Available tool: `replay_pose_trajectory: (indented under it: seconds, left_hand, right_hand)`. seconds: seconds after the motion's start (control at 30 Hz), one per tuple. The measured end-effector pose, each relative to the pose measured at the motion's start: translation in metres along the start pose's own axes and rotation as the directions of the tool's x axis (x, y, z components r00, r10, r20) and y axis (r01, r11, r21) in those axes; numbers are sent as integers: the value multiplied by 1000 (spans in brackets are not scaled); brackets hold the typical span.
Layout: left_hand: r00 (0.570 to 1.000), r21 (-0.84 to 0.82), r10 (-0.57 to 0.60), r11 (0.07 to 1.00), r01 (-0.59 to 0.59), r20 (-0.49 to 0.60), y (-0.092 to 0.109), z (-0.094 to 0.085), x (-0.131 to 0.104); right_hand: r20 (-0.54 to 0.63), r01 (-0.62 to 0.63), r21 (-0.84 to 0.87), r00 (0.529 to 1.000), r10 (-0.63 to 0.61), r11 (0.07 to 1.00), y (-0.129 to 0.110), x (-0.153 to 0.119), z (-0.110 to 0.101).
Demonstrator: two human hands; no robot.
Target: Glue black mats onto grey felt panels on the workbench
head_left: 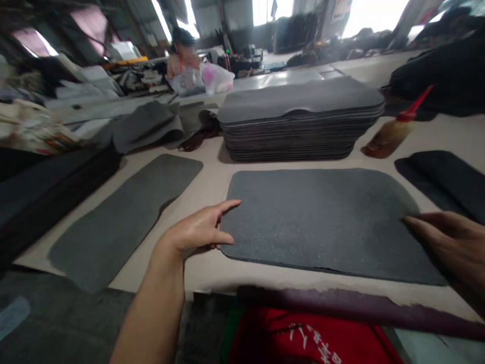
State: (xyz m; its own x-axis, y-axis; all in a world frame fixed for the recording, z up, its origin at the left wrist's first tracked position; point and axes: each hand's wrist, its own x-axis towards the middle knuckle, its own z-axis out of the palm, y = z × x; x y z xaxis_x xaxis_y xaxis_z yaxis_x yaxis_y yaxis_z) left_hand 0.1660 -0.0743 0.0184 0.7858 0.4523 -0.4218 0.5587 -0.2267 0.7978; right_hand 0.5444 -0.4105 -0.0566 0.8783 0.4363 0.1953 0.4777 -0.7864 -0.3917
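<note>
Framing the gray panel (318, 222), left fingers (229, 205) spread at one edge and right fingers (421, 228) pinch another.

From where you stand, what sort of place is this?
Probably a leather or fabric goods workshop: a tall stack of matching grey cut panels, a squeeze bottle with a red nozzle, perhaps glue, and more sheet material heaped on the long worktable.

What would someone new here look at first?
Probably the tall stack of dark grey sheets at the back of the table. Next, the bottle with its pointed red tip, right of the stack, and the bright red cloth with white writing below the table's front edge.
</note>
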Motion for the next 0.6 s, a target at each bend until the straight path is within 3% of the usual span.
replay_pose_trajectory:
  seconds: [0.1,0.33,0.47,0.6]
  left_hand:
    - [1000,15,1,1000,-1,-10,1,0,2]
    - [998,151,34,988,-26,-56,0,-4,8]
    - [997,172,56,984,-48,-44,-5,-6,10]
    - [998,158,56,986,-52,-20,-4,-6,9]
  right_hand:
    - [73,-104,83,993,98,991,-17,-3,-9]
    - [43,-150,144,988,146,978,-35,-9,-13]
    - [12,-105,107,994,105,989,-34,-7,-13]
    - [-144,-15,-34,990,10,999,-29,-10,-18]
